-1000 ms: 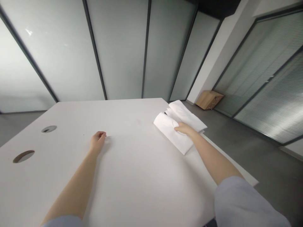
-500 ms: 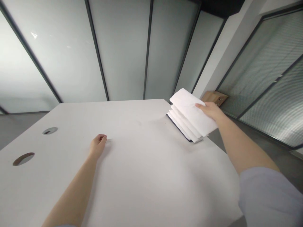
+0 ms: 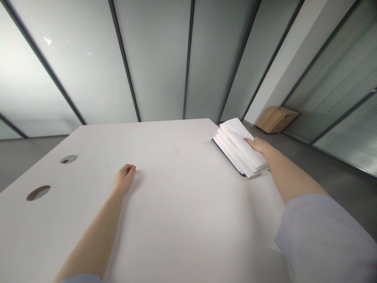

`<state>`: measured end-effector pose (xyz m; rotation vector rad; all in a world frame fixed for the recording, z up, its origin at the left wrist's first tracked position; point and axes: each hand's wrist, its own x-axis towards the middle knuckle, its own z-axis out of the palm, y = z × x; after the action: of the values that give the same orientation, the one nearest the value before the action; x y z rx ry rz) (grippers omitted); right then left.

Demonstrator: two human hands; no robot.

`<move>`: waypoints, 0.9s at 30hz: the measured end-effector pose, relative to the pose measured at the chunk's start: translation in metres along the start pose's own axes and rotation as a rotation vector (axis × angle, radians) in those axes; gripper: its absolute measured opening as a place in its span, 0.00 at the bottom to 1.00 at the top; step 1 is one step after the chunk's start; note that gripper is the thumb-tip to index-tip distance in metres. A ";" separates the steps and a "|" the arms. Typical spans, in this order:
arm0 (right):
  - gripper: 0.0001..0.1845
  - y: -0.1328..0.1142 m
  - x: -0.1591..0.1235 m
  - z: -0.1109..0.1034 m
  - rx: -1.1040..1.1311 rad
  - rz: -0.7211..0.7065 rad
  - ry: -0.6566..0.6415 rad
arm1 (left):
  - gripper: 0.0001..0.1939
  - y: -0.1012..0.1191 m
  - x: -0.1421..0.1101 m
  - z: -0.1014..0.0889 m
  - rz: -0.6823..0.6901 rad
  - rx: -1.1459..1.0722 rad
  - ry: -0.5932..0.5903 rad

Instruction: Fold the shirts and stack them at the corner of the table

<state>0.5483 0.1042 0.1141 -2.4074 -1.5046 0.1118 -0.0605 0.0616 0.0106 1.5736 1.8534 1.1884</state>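
My right hand (image 3: 259,145) is at the right edge of a stack of folded white sheets (image 3: 235,145), paper or thin cloth. Its thumb lies on the top folded sheet, and the other fingers are hidden at the side. A dark, thin flat thing (image 3: 226,157) shows beneath the stack, at the far right of the white table (image 3: 182,204). Left of the table's middle, my left hand (image 3: 126,175) rests loosely curled, with nothing visible in it and well apart from the stack.
Two oval holes (image 3: 68,159) pierce the tabletop on the left. Beyond the table stands a frosted glass wall (image 3: 159,59) with dark frames. A wooden cabinet (image 3: 271,120) is on the grey floor behind the stack, near a pale pillar (image 3: 282,67).
My right hand has come down with the top folded sheet, which now lies closer on the stack. The view has shifted slightly; my left hand stays curled on the table.
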 end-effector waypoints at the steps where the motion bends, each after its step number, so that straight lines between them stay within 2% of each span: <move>1: 0.33 -0.001 0.000 -0.004 -0.018 0.039 0.014 | 0.16 0.000 0.000 0.000 0.000 0.004 -0.003; 3: 0.31 -0.005 -0.006 -0.015 -0.013 0.066 0.111 | 0.16 0.000 0.000 0.001 0.001 0.010 -0.009; 6: 0.25 -0.021 -0.024 -0.027 0.107 -0.056 0.348 | 0.16 0.000 0.000 0.002 0.000 0.013 -0.021; 8: 0.22 -0.042 -0.043 -0.026 0.195 -0.164 0.450 | 0.15 0.001 0.000 0.003 -0.003 0.025 -0.020; 10: 0.21 -0.070 -0.063 -0.013 0.257 -0.273 0.470 | 0.13 0.003 -0.002 0.004 0.004 0.054 -0.014; 12: 0.19 -0.103 -0.085 0.013 0.284 -0.401 0.416 | 0.13 0.006 -0.005 0.006 0.032 0.104 -0.011; 16: 0.20 -0.163 -0.127 0.083 0.194 -0.588 0.110 | 0.13 0.010 -0.010 0.009 0.166 0.277 0.008; 20: 0.24 -0.194 -0.158 0.139 0.052 -0.649 -0.081 | 0.17 0.013 -0.016 0.015 0.250 0.490 -0.040; 23: 0.27 -0.197 -0.165 0.157 0.000 -0.681 -0.173 | 0.30 0.013 -0.021 0.020 0.253 0.618 -0.181; 25: 0.29 -0.193 -0.165 0.160 -0.028 -0.683 -0.213 | 0.36 0.012 -0.023 0.024 0.245 0.693 -0.286; 27: 0.32 -0.190 -0.164 0.160 -0.063 -0.669 -0.233 | 0.39 0.011 -0.024 0.026 0.236 0.754 -0.365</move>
<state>0.2746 0.0694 0.0020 -1.8498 -2.3610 0.2011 -0.0274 0.0478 0.0008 2.2608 2.0005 0.2094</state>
